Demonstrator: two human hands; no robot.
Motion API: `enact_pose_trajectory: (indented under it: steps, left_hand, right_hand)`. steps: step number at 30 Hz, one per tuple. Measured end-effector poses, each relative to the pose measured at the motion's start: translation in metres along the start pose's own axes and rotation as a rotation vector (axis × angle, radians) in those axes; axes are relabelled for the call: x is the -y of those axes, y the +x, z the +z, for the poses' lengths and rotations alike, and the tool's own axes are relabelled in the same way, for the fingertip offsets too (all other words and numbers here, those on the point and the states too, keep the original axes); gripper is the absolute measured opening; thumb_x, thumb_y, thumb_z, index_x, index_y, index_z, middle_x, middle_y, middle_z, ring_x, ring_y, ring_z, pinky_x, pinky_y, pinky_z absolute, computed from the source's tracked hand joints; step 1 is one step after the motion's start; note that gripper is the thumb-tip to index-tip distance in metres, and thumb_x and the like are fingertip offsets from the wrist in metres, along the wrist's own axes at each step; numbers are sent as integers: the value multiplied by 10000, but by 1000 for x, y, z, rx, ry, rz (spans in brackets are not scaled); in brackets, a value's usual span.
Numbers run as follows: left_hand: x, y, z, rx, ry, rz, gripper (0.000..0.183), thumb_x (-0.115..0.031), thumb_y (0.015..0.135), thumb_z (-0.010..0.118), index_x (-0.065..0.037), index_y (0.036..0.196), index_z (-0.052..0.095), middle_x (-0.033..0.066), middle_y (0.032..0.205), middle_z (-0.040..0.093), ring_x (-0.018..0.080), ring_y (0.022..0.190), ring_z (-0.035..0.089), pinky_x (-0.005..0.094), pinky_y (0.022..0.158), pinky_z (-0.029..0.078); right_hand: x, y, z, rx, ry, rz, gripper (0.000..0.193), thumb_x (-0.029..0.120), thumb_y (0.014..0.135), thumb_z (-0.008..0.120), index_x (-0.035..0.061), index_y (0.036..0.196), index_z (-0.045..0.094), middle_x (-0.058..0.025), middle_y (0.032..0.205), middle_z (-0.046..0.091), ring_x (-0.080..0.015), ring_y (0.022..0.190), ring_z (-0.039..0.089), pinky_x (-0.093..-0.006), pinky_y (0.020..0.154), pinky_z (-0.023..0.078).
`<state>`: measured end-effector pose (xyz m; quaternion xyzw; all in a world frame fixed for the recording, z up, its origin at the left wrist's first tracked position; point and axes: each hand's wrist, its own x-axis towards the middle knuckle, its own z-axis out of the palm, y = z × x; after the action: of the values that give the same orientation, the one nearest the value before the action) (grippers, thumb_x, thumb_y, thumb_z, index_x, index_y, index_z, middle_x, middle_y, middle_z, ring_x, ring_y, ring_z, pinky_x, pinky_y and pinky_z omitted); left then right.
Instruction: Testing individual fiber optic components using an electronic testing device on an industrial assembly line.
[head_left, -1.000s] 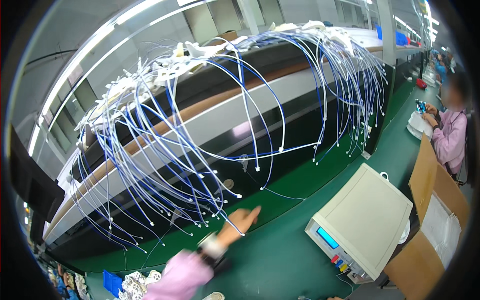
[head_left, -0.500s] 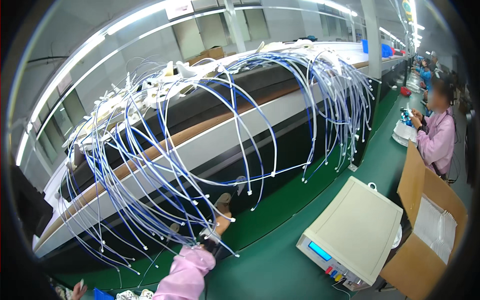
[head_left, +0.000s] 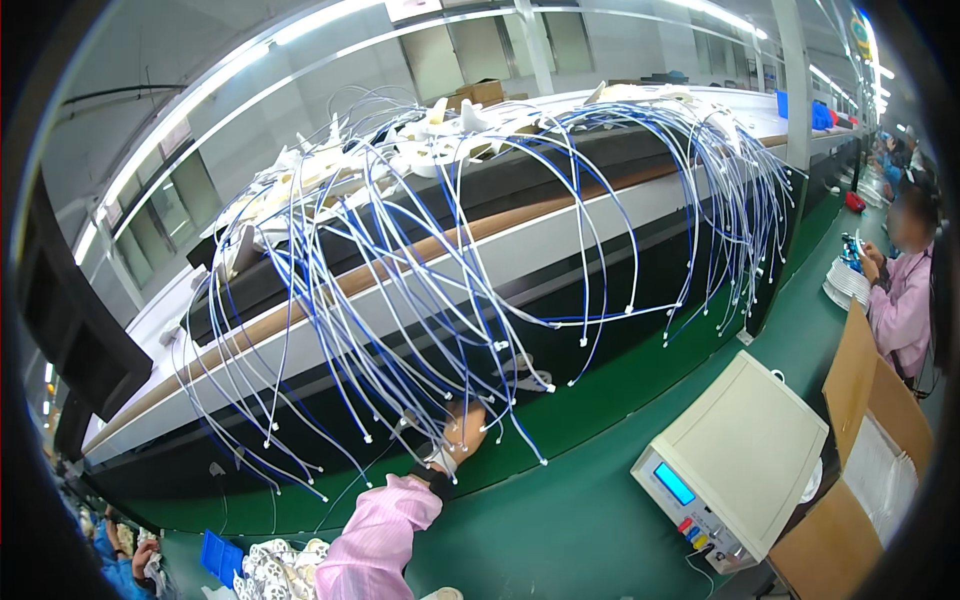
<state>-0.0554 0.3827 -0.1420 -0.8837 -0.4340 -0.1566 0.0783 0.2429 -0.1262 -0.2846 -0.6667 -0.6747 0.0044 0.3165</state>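
Note:
My left hand (head_left: 465, 430), in a pink sleeve with a dark band at the wrist, reaches in among the lower ends of hanging blue and white cables (head_left: 430, 330). Small white connectors tip these cables. Strands cross in front of the hand, and its fingers are largely hidden, so what it holds, if anything, is unclear. Behind it stands a dark glossy panel (head_left: 590, 275) below the raised bench. No part of my right hand shows. White moulded parts (head_left: 280, 565) lie by the sleeve, beside a blue bin (head_left: 221, 556).
A beige instrument (head_left: 740, 450) with a lit blue display sits on the green table (head_left: 560, 530). Right of it, an open cardboard box (head_left: 850, 385) holds white pieces. A co-worker in pink (head_left: 900, 310) is farther right; another co-worker's hand (head_left: 145, 555) shows at lower left.
The view has swung left, shifting the scene rightward. My left hand has stayed low among the cable ends. More of the blue bin and white parts has come into sight.

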Motion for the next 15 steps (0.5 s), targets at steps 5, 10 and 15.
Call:
enact_pose_trajectory:
  steps: [5,10,15]
  left_hand:
    - [-44,-25,-65,-85,-109,62,185,-146,891,555,5,886,448,157,529,538,320,480,581,403,388,411]
    - [10,-88,-77,293,175,-159,649,-547,779,616,37,989,425,171,590,611,340,543,634,404,440,479]
    - [83,-144,-60,389,263,-442,488,-335,856,573,85,1099,517,185,731,660,338,715,670,423,610,533]
  right_hand:
    - [21,33,-34,78,124,2,86,85,770,581,93,853,603,-127,672,516,-319,589,499,-428,514,394]
    - [40,58,-54,42,98,-62,92,18,767,571,31,853,599,-143,663,528,-327,545,491,-422,505,387]
    - [46,61,-49,-160,145,-122,72,-8,777,559,-1,839,594,-153,651,529,-320,529,490,-421,499,383]
